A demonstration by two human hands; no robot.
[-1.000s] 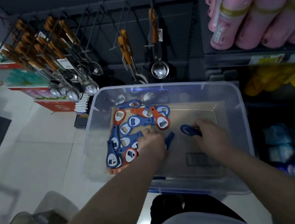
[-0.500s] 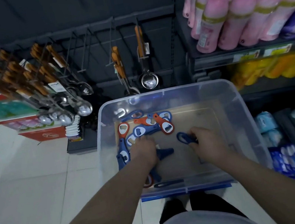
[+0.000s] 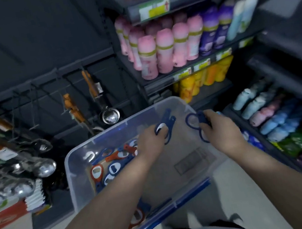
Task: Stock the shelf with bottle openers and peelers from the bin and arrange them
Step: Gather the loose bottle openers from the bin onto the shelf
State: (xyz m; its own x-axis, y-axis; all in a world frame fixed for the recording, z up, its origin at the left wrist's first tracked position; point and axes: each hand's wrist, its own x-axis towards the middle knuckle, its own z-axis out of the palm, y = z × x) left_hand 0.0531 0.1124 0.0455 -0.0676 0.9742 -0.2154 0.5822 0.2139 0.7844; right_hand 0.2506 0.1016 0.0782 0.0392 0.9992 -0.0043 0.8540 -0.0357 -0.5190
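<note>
Two handfuls are up at the far side of the bin [image 3: 69, 168], about 1 o'clock from its middle. The left hand [image 3: 151, 137] curls round a few blue bottle openers [image 3: 168, 120]. The right hand [image 3: 218, 130] pinches blue ring-shaped pieces [image 3: 201, 118], possibly peelers, though blur hides the detail. A heap of blue and orange openers [image 3: 112, 164] lies at the bin's 9 o'clock side, and bare hooks [image 3: 34, 121] stand at 10 o'clock. I judge that stocking has barely begun; hanging and arranging remain.

Clear glossy plastic bin [image 3: 69, 168], shiny metal ladle [image 3: 109, 115], wooden handles [image 3: 74, 109]
</note>
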